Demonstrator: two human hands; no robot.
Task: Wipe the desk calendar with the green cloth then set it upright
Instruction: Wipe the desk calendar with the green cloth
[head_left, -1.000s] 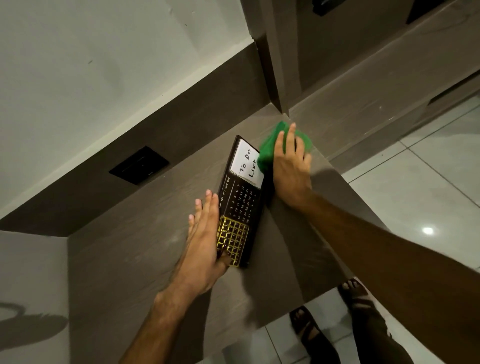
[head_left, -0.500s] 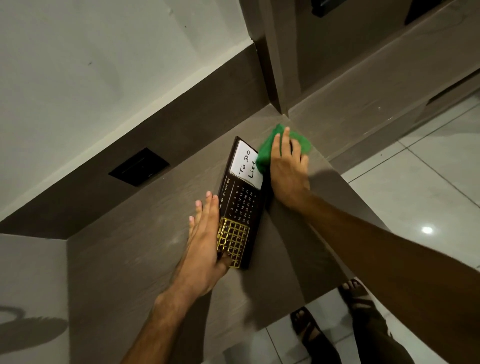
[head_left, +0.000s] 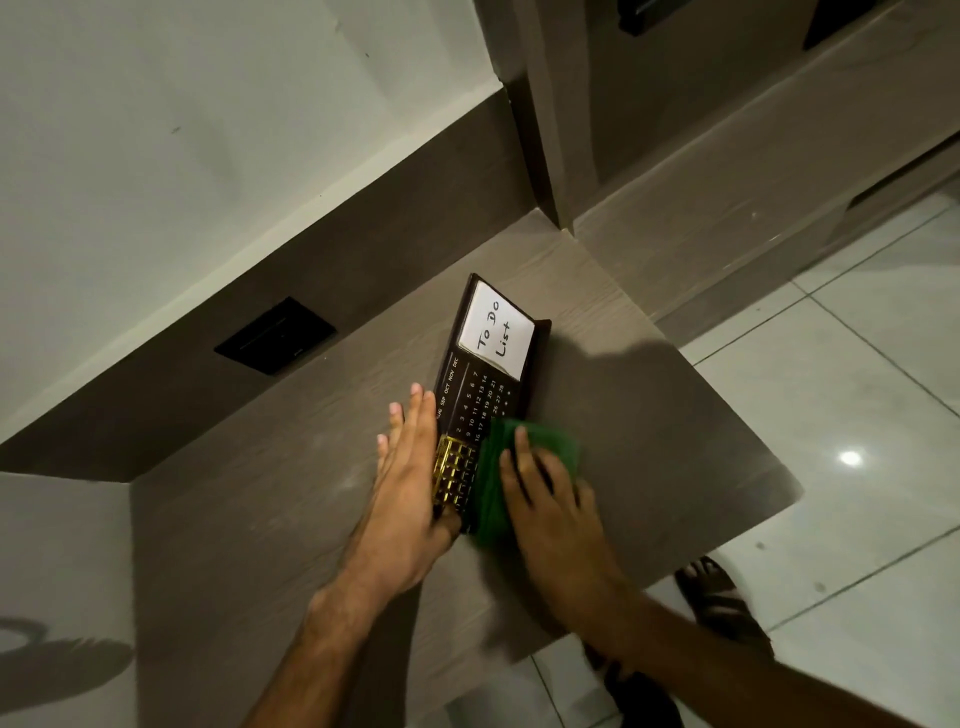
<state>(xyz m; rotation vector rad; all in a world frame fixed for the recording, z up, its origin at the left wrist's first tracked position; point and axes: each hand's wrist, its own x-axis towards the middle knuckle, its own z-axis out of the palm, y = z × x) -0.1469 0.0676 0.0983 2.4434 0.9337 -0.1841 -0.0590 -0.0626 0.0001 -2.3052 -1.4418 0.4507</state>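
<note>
Left hand (head_left: 410, 483) lies flat and open, bracing the calendar (head_left: 480, 410) (lying flat) so it won't slide while right hand (head_left: 545, 499) presses the cloth (head_left: 524, 467) onto it.

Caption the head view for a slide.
Right hand presses green cloth on flat dark desk calendar; left hand steadies it.

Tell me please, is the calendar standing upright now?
No, the calendar lies flat on the desk under the cloth.
</note>
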